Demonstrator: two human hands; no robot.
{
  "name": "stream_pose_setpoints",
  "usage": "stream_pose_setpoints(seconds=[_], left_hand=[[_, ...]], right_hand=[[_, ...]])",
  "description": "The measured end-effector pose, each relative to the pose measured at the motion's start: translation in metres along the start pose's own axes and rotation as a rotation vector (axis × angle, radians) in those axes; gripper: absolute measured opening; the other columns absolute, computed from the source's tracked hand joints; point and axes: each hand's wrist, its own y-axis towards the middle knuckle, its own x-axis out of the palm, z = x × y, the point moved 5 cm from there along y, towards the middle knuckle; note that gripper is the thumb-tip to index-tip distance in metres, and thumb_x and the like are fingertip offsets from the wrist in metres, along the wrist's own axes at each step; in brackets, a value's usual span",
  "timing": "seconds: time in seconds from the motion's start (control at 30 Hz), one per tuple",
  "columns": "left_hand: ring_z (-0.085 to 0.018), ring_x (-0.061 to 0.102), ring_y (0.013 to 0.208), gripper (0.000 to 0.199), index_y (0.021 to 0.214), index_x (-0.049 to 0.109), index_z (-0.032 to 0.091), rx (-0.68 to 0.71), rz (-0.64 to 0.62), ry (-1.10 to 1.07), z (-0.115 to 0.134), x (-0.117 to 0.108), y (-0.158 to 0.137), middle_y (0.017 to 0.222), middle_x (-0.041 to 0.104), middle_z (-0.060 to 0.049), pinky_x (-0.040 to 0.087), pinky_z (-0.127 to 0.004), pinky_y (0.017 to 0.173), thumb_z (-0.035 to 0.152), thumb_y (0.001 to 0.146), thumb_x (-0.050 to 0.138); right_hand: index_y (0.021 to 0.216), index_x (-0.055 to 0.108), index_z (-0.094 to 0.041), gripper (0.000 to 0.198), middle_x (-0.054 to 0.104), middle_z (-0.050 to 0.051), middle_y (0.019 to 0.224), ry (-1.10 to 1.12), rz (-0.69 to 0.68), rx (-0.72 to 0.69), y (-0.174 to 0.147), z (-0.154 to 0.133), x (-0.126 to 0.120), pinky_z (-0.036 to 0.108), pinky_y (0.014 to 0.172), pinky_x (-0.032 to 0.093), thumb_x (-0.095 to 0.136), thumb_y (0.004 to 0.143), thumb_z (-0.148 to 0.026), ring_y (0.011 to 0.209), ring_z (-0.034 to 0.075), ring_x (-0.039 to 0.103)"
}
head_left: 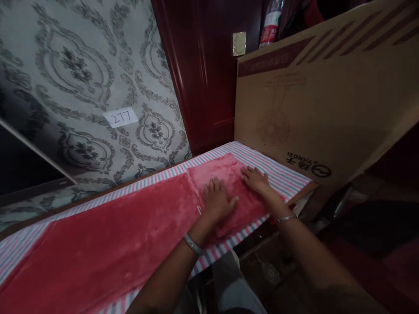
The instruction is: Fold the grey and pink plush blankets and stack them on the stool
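Note:
A long piece of red plush fabric (131, 231) lies over a striped cloth (275, 168), its right end folded back on itself into a lighter pink layer. My left hand (217, 200) rests flat on this folded part, fingers spread. Near the right end of the fold, my right hand (257, 179) presses on the plush with its fingers stretched out. Neither hand grips anything. A small light-coloured tag or zip pull (199, 210) shows at the fold's left edge, too small to make out.
A large cardboard box (327, 100) stands at the table's right end, with a plastic bottle (271, 24) behind its top edge. Patterned wallpaper (81, 65) bearing a paper marked 277 (121, 117) and a dark red door panel (209, 74) rise behind the table.

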Motion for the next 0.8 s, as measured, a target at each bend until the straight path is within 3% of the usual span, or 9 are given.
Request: stream_pose_setpoints(seconds=[0.1, 0.2, 0.53, 0.8], left_hand=[[-0.038, 0.012, 0.153, 0.087, 0.157, 0.029, 0.017, 0.049, 0.012, -0.009, 0.017, 0.023, -0.023, 0.165, 0.023, -0.015, 0.009, -0.059, 0.123, 0.071, 0.090, 0.035], [-0.036, 0.011, 0.154, 0.084, 0.157, 0.030, 0.019, 0.036, 0.012, -0.015, 0.014, 0.031, -0.029, 0.166, 0.023, -0.014, 0.007, -0.059, 0.123, 0.070, 0.091, 0.031], [-0.033, 0.012, 0.154, 0.084, 0.156, 0.031, 0.015, 0.034, -0.096, -0.012, -0.009, 0.024, -0.047, 0.166, 0.022, -0.014, 0.011, -0.050, 0.125, 0.068, 0.092, 0.034], [-0.023, 0.017, 0.154, 0.061, 0.155, 0.034, 0.020, 0.126, -0.060, -0.071, -0.025, 0.023, -0.080, 0.165, 0.027, -0.009, 0.013, -0.046, 0.126, 0.048, 0.101, 0.030]], right_hand=[[0.155, 0.035, -0.030, 0.059, 0.024, 0.008, 0.165, -0.068, 0.075, -0.001, -0.026, 0.003, 0.014, 0.064, 0.111, 0.031, 0.027, 0.101, -0.049, 0.147, 0.036, 0.030], [0.157, 0.031, -0.027, 0.060, 0.022, 0.009, 0.166, -0.116, 0.144, -0.037, -0.036, -0.002, 0.020, 0.059, 0.111, 0.034, 0.025, 0.101, -0.048, 0.145, 0.036, 0.032], [0.157, 0.031, -0.026, 0.061, 0.024, 0.009, 0.165, -0.117, 0.162, -0.041, -0.037, -0.002, 0.021, 0.056, 0.108, 0.037, 0.023, 0.101, -0.048, 0.143, 0.036, 0.035], [0.156, 0.033, -0.025, 0.061, 0.024, 0.011, 0.165, -0.120, 0.159, -0.046, -0.037, 0.000, 0.025, 0.056, 0.106, 0.039, 0.022, 0.101, -0.048, 0.141, 0.036, 0.038]])
